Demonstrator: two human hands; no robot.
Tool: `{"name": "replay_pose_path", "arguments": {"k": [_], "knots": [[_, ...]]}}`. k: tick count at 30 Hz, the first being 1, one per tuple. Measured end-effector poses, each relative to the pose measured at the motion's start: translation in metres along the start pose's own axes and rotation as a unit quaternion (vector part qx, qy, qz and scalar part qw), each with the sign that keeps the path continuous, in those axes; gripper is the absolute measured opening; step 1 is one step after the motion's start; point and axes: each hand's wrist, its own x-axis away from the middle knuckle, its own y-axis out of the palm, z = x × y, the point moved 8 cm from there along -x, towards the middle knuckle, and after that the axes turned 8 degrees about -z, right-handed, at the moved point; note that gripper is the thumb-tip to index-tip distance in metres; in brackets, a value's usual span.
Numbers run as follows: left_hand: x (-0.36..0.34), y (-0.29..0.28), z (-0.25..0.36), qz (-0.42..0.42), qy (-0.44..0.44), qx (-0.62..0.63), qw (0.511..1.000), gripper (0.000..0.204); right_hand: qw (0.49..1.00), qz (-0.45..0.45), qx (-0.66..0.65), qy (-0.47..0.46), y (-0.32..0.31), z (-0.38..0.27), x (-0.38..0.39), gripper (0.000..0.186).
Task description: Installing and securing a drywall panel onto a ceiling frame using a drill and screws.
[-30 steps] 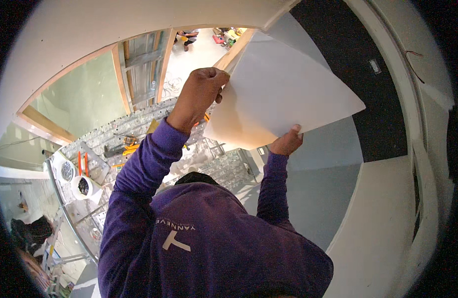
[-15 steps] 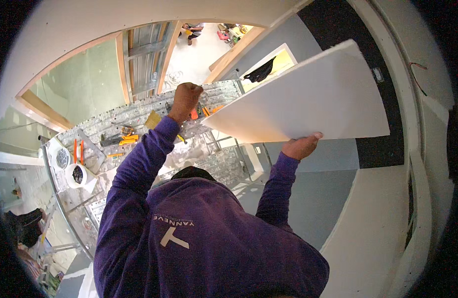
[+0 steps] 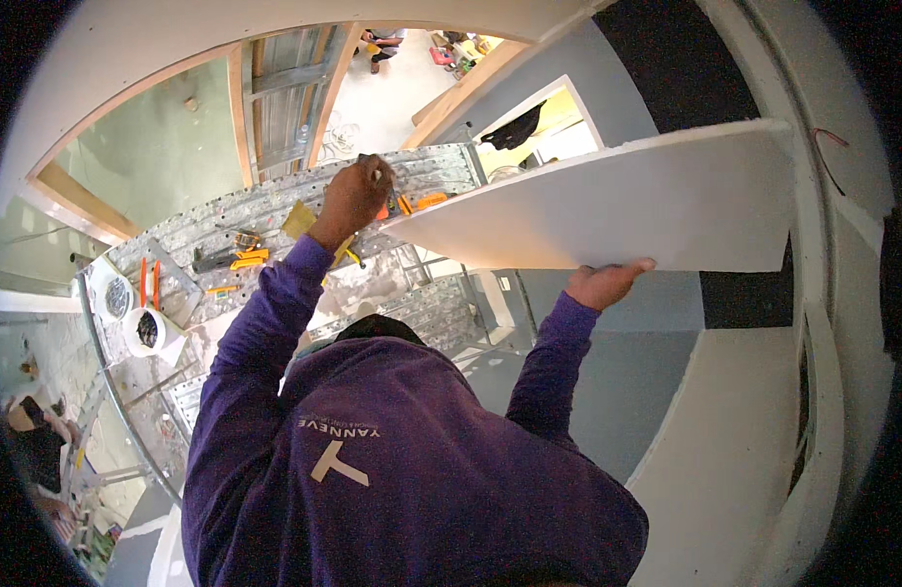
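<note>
My right hand point(image 3: 608, 285) grips the lower edge of a white plasterboard panel point(image 3: 627, 210), thumb lying along the edge. The panel is held up at a tilt, its narrow end pointing left and its wide end close to the wall at right. Left of the narrow end, my left hand point(image 3: 353, 199) is closed in the air above the work platform point(image 3: 373, 274). A small dark bit shows at its fingers, but I cannot make out what it is. Both arms wear purple sleeves.
On the platform lie yellow-handled tools point(image 3: 249, 258), an orange-handled tool point(image 3: 429, 202) and a yellowish pad point(image 3: 299, 220). White tubs point(image 3: 146, 333) stand at its left end, within a metal rail point(image 3: 109, 382). A thin wire point(image 3: 831, 157) sticks out of the right wall. Another person's legs point(image 3: 381, 51) show far below.
The panel has tipped, its upper edge dropping and its wide end shifting right. My right hand has moved slightly right with it. My left hand has shifted a little left.
</note>
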Motion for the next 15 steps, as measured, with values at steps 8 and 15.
{"name": "replay_pose_path", "arguments": {"k": [8, 15], "knots": [[0.020, -0.041, 0.170, -0.076, 0.095, 0.219, 0.968, 0.015, 0.996, -0.002, 0.091, 0.015, 0.018, -0.002, 0.012, 0.087], [0.018, -0.042, 0.195, -0.099, 0.182, 0.310, 0.928, 0.013, 0.993, 0.024, 0.100, 0.053, 0.017, -0.003, 0.019, 0.085]]}}
